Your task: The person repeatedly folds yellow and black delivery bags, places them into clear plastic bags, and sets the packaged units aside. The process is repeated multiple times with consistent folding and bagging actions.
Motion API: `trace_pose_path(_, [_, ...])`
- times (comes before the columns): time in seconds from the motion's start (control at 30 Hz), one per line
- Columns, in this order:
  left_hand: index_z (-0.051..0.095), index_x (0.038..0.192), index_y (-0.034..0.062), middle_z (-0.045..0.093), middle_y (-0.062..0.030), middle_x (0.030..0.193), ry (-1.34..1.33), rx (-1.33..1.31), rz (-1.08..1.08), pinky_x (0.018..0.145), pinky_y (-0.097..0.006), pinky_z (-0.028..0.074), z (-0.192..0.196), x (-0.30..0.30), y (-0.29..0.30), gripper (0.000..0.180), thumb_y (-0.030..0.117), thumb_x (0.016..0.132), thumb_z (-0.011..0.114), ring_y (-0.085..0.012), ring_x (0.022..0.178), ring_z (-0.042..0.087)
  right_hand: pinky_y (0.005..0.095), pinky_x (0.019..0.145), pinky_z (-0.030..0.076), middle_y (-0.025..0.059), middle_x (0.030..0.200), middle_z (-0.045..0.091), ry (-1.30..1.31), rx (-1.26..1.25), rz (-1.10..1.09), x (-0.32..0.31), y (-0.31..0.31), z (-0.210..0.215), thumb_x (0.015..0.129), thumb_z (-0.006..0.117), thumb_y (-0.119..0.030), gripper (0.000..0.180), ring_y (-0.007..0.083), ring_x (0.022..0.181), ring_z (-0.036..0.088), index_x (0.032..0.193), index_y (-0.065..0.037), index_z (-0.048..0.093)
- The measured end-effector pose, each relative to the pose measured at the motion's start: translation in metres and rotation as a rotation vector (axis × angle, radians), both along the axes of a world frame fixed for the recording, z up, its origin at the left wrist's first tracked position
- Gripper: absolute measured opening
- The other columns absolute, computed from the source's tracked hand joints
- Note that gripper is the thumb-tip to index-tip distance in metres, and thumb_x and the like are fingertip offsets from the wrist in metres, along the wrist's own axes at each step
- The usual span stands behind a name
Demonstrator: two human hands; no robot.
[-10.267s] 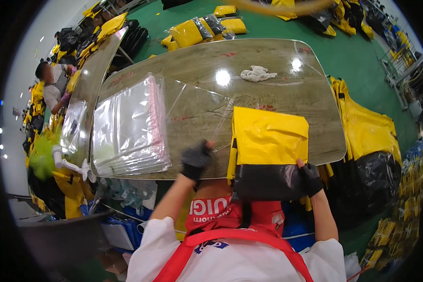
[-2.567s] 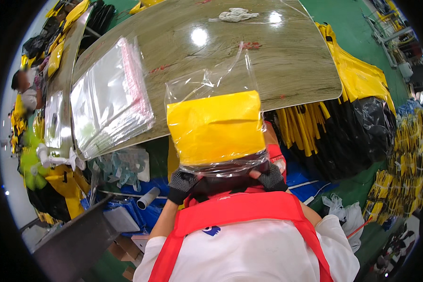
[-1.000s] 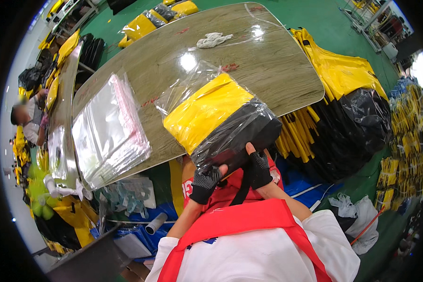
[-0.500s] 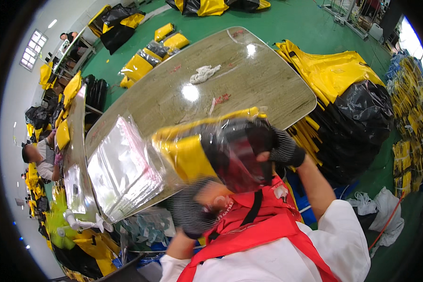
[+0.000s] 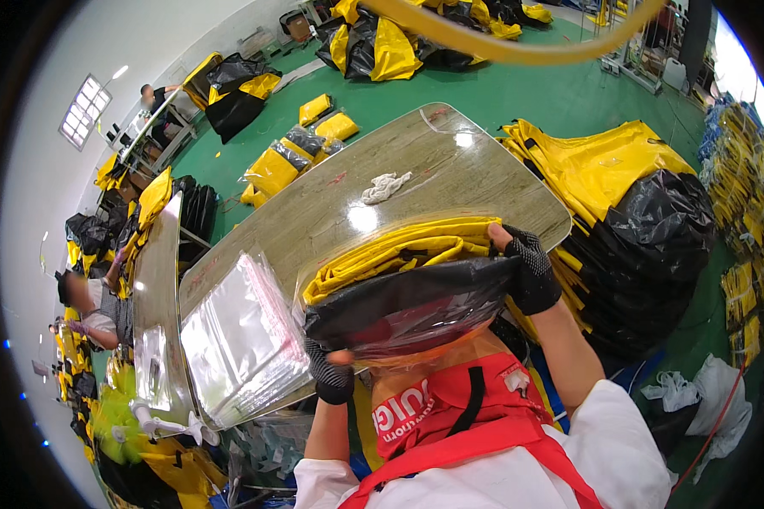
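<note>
I hold a folded yellow-and-black plastic-coated bundle (image 5: 407, 293) in a clear bag between both hands, above the near edge of the table. Its yellow folds face up along the far side and its black face is toward me. My right hand (image 5: 530, 270), in a dark fingerless glove with dots, is closed on the right end, thumb on top. At the lower left corner my left hand (image 5: 331, 371) grips the bundle, thumb in front; its other fingers are partly hidden. A stack of clear plastic bags (image 5: 238, 339) with a pink edge lies just left of the bundle.
The wood-patterned table (image 5: 289, 222) bears a crumpled white cloth (image 5: 386, 187). Large yellow-and-black sheets (image 5: 628, 220) are heaped at its right. Packed bundles (image 5: 273, 172) lie on the green floor beyond. A green fan (image 5: 119, 424) stands at lower left; a co-worker (image 5: 102, 310) is at the left table.
The bundle has turned so that its yellow folds show on top. My left hand has moved from below it to its left corner. My right hand stays at the right end.
</note>
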State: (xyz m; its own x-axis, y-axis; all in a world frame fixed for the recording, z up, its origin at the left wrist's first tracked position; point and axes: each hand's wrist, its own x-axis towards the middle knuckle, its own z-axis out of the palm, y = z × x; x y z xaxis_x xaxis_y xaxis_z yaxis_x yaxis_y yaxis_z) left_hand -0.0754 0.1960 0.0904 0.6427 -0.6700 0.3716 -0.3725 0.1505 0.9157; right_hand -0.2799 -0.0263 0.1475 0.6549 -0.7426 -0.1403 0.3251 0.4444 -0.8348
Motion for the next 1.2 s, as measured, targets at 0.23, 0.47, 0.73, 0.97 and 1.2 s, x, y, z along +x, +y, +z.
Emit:
trace_pose_path(0.23, [0.056,0.114,-0.0027,0.057,-0.0109,0.111,0.428,-0.210,0.101,0.093,-0.031,0.037,0.030,-0.001,0.001,0.041,0.030,0.093,0.042,-0.0188,0.103,0.052,0.0240,0.077,0.044,0.0063,0.088,0.065,0.009,-0.282,-0.092,0.013,0.013,-0.007,0.086,0.056,-0.016,0.024,0.0110,0.083,0.057,0.094,0.004,0.066])
trace_pose_path(0.47, [0.057,0.107,-0.0046,0.059,-0.0170,0.109,0.032,-0.066,0.339,0.092,-0.037,0.041,0.077,0.005,0.019,0.052,0.042,0.095,0.037,-0.0262,0.103,0.055,0.0245,0.075,0.045,0.0056,0.081,0.066,0.133,-0.671,-0.205,0.018,0.024,0.065,0.086,0.059,-0.016,0.020,0.0105,0.077,0.058,0.089,0.003,0.067])
trace_pose_path(0.73, [0.059,0.095,-0.0046,0.061,-0.0124,0.095,-0.658,0.084,0.599,0.086,-0.035,0.043,0.133,0.013,0.017,0.032,0.023,0.094,0.043,-0.0194,0.092,0.057,0.0240,0.074,0.045,0.0063,0.081,0.067,0.061,-1.150,-0.527,0.033,0.025,0.103,0.090,0.056,-0.018,0.021,0.0106,0.076,0.060,0.091,0.001,0.066])
trace_pose_path(0.97, [0.063,0.093,-0.0031,0.063,-0.0098,0.090,-0.084,-0.234,0.416,0.081,-0.030,0.045,0.135,0.031,-0.004,0.046,0.038,0.096,0.041,-0.0165,0.085,0.058,0.0232,0.072,0.046,0.0039,0.082,0.065,-0.040,-0.954,-0.294,0.056,-0.004,0.095,0.090,0.058,-0.019,0.022,0.0091,0.076,0.057,0.091,0.002,0.066])
trace_pose_path(1.2, [0.042,0.128,0.0009,0.047,-0.0119,0.125,-0.138,-0.243,-0.076,0.098,-0.032,0.036,0.045,0.053,-0.020,0.080,0.058,0.075,0.062,-0.0200,0.114,0.046,0.0222,0.074,0.044,-0.0017,0.079,0.064,-0.020,-0.594,-0.283,0.087,-0.030,0.014,0.089,0.059,-0.025,0.025,0.0071,0.075,0.054,0.087,-0.001,0.068])
